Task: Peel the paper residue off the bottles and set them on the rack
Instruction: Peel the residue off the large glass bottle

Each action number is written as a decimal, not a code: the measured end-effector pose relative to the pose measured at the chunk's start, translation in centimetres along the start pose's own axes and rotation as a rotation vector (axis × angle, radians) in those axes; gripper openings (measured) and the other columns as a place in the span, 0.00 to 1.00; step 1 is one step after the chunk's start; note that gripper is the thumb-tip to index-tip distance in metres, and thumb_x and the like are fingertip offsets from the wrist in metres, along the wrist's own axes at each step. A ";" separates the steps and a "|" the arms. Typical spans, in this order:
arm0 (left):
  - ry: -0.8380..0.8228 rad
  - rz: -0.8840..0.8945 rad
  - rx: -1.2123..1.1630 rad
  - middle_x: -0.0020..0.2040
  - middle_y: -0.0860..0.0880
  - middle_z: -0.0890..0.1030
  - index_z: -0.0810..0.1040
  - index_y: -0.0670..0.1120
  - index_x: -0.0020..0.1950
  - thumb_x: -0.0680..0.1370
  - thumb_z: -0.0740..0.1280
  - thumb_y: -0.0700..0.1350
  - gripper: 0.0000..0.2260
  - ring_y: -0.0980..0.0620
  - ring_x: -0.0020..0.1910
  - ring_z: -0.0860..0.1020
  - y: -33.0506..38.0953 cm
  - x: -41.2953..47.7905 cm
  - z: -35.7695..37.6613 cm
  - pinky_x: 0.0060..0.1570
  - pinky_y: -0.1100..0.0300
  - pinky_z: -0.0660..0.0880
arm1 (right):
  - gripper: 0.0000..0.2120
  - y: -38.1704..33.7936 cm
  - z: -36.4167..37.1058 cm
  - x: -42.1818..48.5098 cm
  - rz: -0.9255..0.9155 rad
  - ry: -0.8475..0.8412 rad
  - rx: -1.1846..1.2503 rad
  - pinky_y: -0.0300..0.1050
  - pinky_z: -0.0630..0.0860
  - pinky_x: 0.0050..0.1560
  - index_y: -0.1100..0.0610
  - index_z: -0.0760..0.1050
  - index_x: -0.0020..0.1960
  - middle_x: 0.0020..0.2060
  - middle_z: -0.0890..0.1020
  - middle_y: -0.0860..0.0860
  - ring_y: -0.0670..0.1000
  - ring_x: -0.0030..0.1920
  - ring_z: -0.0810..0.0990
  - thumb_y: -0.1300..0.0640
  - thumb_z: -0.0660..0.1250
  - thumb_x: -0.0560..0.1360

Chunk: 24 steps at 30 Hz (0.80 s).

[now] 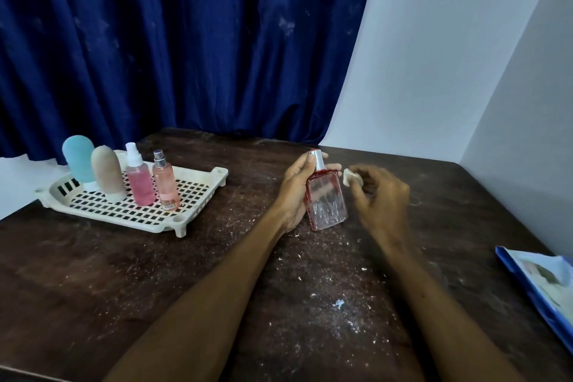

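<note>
Holding red bottle (326, 200), label unreadable, left hand (296, 189)

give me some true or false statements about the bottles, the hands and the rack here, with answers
1. Four bottles stand on the white perforated plastic rack. True: a blue squeeze bottle, a beige squeeze bottle, a pink spray bottle with a white nozzle and a slim pink spray bottle with a silver cap.
2. The left hand holds the rectangular clear red-edged glass bottle. True.
3. The right hand is empty. False: it pinches a small white scrap of paper.
4. The glass bottle lies flat on the dark wooden table. False: it is held roughly upright.
5. The table is clean. False: white paper flecks litter it.
</note>
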<state>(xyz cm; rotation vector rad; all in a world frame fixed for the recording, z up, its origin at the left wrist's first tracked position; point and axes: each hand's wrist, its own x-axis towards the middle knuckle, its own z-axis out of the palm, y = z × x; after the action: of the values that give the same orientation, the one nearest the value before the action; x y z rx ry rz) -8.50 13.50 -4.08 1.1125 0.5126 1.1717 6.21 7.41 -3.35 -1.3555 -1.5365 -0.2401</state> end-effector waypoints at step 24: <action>-0.090 0.082 0.102 0.59 0.37 0.80 0.73 0.42 0.63 0.85 0.56 0.46 0.12 0.46 0.53 0.82 0.4 -0.7 0.8 0.54 0.53 0.81 | 0.09 -0.5 -0.2 0.1 -0.179 -0.008 -0.053 0.48 0.84 0.40 0.64 0.83 0.52 0.44 0.83 0.58 0.49 0.40 0.80 0.67 0.73 0.72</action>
<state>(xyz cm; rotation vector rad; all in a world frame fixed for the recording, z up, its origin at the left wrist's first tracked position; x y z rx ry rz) -8.28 12.53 -3.54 1.2778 0.4648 1.1707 5.86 7.16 -2.97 -1.2617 -1.6705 -0.3890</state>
